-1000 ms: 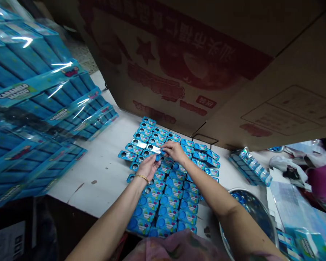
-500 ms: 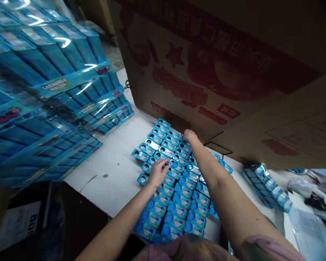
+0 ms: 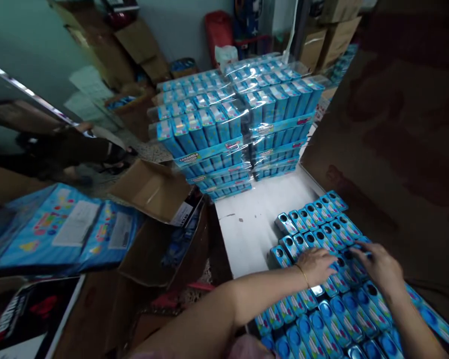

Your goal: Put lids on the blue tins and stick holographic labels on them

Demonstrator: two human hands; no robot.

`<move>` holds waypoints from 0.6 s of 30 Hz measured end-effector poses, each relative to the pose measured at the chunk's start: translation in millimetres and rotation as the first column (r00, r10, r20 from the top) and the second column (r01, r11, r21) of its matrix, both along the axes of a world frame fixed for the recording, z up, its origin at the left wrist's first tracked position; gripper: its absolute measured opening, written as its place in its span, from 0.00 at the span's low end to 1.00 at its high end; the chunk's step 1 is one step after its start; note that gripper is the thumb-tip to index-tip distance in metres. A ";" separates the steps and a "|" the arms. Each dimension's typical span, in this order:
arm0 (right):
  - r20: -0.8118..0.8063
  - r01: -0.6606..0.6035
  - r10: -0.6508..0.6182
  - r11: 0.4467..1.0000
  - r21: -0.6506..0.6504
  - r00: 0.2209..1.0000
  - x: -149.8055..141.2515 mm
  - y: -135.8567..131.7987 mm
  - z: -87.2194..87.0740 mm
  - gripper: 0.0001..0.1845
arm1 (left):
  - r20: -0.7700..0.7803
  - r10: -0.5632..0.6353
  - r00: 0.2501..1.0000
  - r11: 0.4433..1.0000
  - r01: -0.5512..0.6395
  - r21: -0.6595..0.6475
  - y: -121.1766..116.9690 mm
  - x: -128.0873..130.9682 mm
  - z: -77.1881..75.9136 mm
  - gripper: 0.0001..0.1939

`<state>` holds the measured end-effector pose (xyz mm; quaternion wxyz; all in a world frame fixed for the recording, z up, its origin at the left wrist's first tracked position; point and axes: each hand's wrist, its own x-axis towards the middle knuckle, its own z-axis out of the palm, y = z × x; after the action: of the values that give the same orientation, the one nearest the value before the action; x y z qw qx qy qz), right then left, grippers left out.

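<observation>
Small blue tins point(image 3: 335, 319) stand upright in tight rows on the white table, printed labels on their lids. On the far rows, tins point(image 3: 307, 218) show dark round spots on top; nearer ones have blue round spots. My left hand point(image 3: 317, 267) lies over the middle rows, palm down, its fingers stretched across the lids. At the right side of the rows is my right hand point(image 3: 383, 269), thumb and fingers apart and reaching onto the tin tops. I see nothing held in either hand, though blur hides the right fingertips.
Shrink-wrapped stacks of blue display boxes point(image 3: 209, 134) stand at the table's far end. A large carton point(image 3: 404, 149) rises along the right side. Left of the table are an open carton point(image 3: 153, 192) and blue printed packages point(image 3: 67, 224). Another person's legs point(image 3: 78, 149) show further left.
My view has swung left and up, so the stacks, floor and cartons now show. My right hand has come back from the far edge of the rows, nearer my left.
</observation>
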<state>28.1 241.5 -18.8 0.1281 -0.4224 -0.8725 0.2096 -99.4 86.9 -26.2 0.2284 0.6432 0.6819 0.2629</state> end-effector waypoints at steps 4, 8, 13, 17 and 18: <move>0.029 -0.211 0.217 0.968 -0.135 0.976 3.7 -67.6 -6.2 0.19 | 0.058 0.069 0.996 0.997 -0.070 0.022 -32.9 -8.0 9.9 0.16; 0.009 -0.124 0.125 0.990 -0.075 0.992 -0.7 -79.9 -12.8 0.18 | 0.114 0.105 0.988 0.994 -0.108 0.020 -70.1 -17.6 14.6 0.14; -0.072 0.175 -0.195 0.961 -0.213 0.978 5.4 -62.7 -1.8 0.19 | 0.227 0.169 0.959 0.982 -0.183 0.040 -113.0 -33.3 19.7 0.14; 0.009 0.375 -0.381 0.903 -0.212 0.924 13.8 -52.9 26.2 0.20 | 0.453 0.216 0.865 0.967 -0.254 0.023 -140.7 -42.0 19.5 0.13; 0.090 0.378 -0.368 0.915 -0.140 0.925 14.3 -48.9 32.4 0.20 | 0.521 0.245 0.818 0.959 -0.282 -0.010 -144.0 -44.3 17.4 0.13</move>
<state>42.5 192.5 13.6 0.1056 -0.5960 -0.7605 0.2352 -143.6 -57.2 -8.8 0.3424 0.4556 0.6684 0.4779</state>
